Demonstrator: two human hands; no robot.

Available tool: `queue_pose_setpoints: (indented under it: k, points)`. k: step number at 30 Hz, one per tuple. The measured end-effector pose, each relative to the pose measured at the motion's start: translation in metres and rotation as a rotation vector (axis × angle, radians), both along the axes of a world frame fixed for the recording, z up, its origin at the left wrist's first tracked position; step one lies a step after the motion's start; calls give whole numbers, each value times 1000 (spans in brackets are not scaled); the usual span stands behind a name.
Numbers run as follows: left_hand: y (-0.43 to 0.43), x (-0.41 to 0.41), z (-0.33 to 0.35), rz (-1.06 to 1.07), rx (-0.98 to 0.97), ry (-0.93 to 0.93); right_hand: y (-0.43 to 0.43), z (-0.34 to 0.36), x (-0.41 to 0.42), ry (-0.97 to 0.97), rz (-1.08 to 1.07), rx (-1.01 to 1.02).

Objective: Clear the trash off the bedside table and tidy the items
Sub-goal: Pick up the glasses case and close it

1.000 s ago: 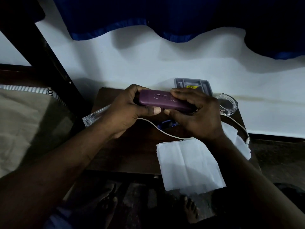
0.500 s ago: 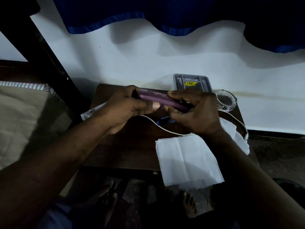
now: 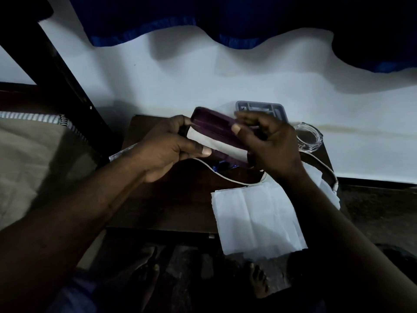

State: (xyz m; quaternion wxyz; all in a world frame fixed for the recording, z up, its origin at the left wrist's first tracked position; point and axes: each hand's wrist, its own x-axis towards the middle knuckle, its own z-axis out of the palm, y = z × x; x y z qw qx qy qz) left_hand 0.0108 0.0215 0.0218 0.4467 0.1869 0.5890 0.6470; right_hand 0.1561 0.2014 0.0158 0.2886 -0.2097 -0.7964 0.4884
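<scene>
You've got the purple hard-shell clamshell case (image 3: 216, 123) up off the dark wooden bedside table (image 3: 171, 199), over its back half, and the two-handed hold makes sense. Your left hand (image 3: 167, 152) is curled round the left end with the thumb across the bottom half to steady it. Your right hand (image 3: 270, 145) pinches the lid edge to keep it hinged apart. Pale lining shows, but I can't tell if anything's inside. My guess is you're checking it before putting it away. The flat white paper napkin (image 3: 255, 220) hanging over the front edge and the thin white cable (image 3: 225, 177) just behind it look like what's left to sort.
</scene>
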Motion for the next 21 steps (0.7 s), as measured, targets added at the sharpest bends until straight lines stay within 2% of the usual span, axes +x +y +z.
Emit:
queue_pose_setpoints:
  k: [3,6,9,11,15,18,21]
  points:
    - [0,0,2,4,18,3,1,-3,-7,-10,-167,-362]
    - [1,3,1,35,31,-13,-1,-4,-11,-8,-136,-700]
    - [3,2,1,90,48,-62,-6,-2,-11,-34,-100,-893]
    - [4,2,0,94,62,-125,-9,-1,-11,-18,-92,-918]
    - [4,6,0,25,-8,-175,-17,2,-14,-12,-145,-771]
    - [5,5,3,70,-30,-223,-19,3,-16,-18,-203,-607]
    - [5,1,4,125,-66,-199,-19,4,-16,-41,-186,-598]
